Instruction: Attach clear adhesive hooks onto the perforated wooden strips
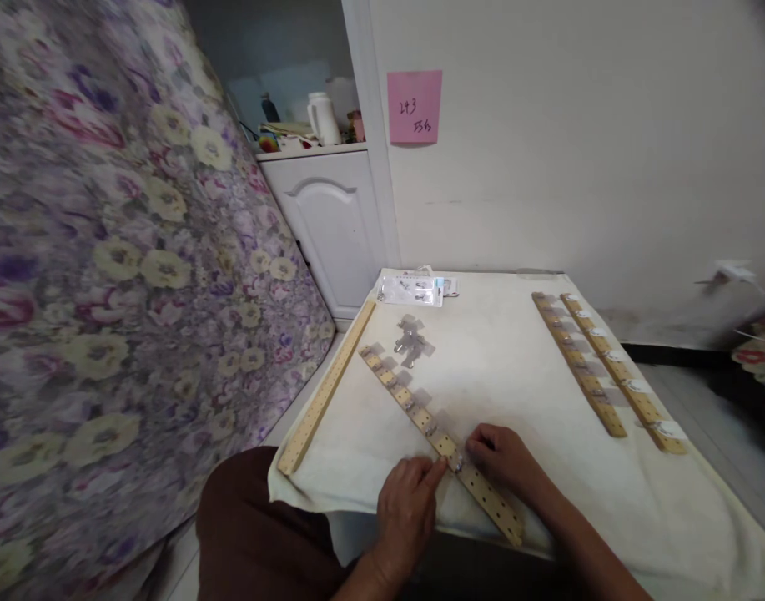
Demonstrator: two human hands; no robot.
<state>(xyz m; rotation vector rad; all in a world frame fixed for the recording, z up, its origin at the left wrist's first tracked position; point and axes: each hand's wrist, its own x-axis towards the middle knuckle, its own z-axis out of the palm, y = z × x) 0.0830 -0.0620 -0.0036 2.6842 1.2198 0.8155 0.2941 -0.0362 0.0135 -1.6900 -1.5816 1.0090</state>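
Observation:
A light wooden strip with rows of holes (484,494) lies slantwise across the cloth-covered table, its near end at the table's front edge. Small metal clips (430,430) are fixed along it at intervals. My left hand (408,505) grips the strip's left edge, its index finger pressed on top beside the nearest clip (458,464). Just right of that clip, my right hand (500,452) is closed with its fingers curled in; whatever they hold is hidden. Beyond the strip sits a small pile of loose metal clips (410,335).
A bare perforated strip (325,391) lies along the table's left edge. Two strips fitted with clips, one brown (579,367) and one with white pieces (626,376), lie at the right. Clear plastic packaging (410,290) rests at the back. A floral curtain (119,250) hangs left.

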